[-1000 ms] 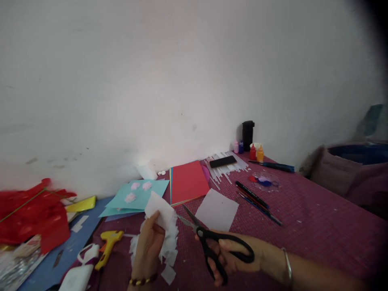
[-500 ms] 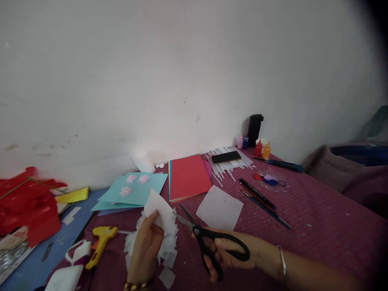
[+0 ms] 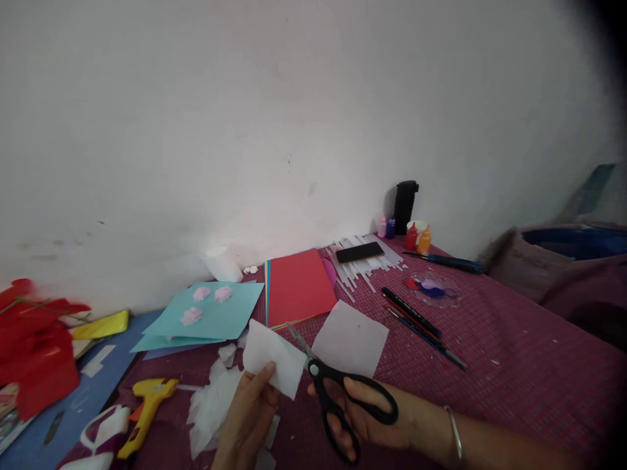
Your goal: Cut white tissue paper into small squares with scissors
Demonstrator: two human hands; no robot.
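Observation:
My left hand (image 3: 248, 421) pinches a small white tissue sheet (image 3: 273, 358) by its lower edge and holds it up over the maroon cloth (image 3: 514, 372). My right hand (image 3: 365, 418) grips black-handled scissors (image 3: 333, 391), fingers through the loops. The blades point up and left, against the right edge of the tissue sheet. Below my left hand lies a heap of white tissue scraps (image 3: 213, 405).
A white square sheet (image 3: 350, 339) lies just beyond the scissors. Behind it are red card (image 3: 298, 287), teal paper with pink tufts (image 3: 208, 310), white sticks under a phone (image 3: 360, 252), paint bottles (image 3: 416, 238), pens (image 3: 414, 316). A yellow glue gun (image 3: 144, 405) lies left.
The tissue sheet has swung to the right and turned flatter in my left hand. The scissors' blades have closed in on its right edge. The view has shifted slightly.

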